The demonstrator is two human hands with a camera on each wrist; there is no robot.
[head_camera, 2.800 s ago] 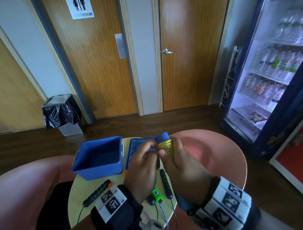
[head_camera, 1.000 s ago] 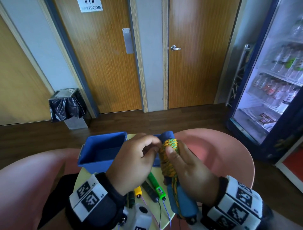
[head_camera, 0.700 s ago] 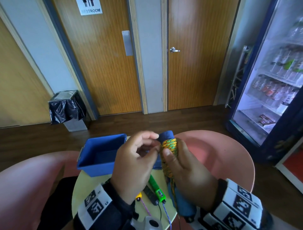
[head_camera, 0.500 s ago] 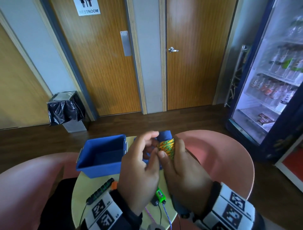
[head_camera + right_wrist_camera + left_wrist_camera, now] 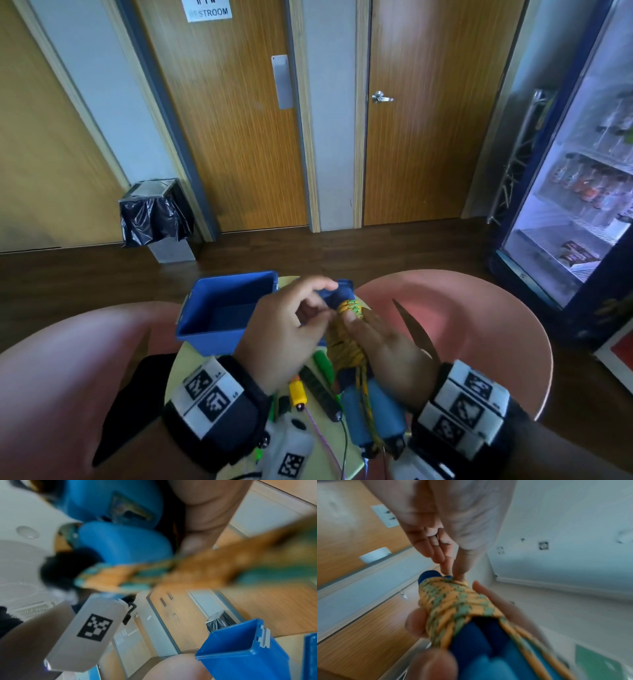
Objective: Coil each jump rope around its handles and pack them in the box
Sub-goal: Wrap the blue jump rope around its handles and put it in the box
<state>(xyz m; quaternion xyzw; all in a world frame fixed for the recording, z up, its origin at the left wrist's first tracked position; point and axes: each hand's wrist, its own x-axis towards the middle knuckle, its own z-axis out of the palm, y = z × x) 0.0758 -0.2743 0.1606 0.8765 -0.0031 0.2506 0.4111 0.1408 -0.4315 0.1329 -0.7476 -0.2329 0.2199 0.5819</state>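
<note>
A jump rope with two blue foam handles (image 5: 356, 404) held side by side has its yellow-green rope (image 5: 346, 346) coiled round their upper half. My right hand (image 5: 363, 329) grips this bundle over the small table, its thumb lying on the coil. My left hand (image 5: 327, 301) pinches at the top of the coil beside the handle ends. The left wrist view shows those fingertips (image 5: 452, 573) meeting on the rope coil (image 5: 453, 601). The open blue box (image 5: 222, 308) stands just left of the hands, and I see nothing inside it.
Behind the hands lies the box's blue lid (image 5: 346, 284). On the yellow table (image 5: 191, 356) under my wrists lie a green handle (image 5: 323, 363), a yellow handle (image 5: 298, 394) and a black handle (image 5: 318, 387) with thin cords. Pink chairs (image 5: 479, 325) flank the table.
The bundle has tilted so its lower handle ends point toward me. My left fingers have shifted at the top of the coil. The right hand keeps its grip.
</note>
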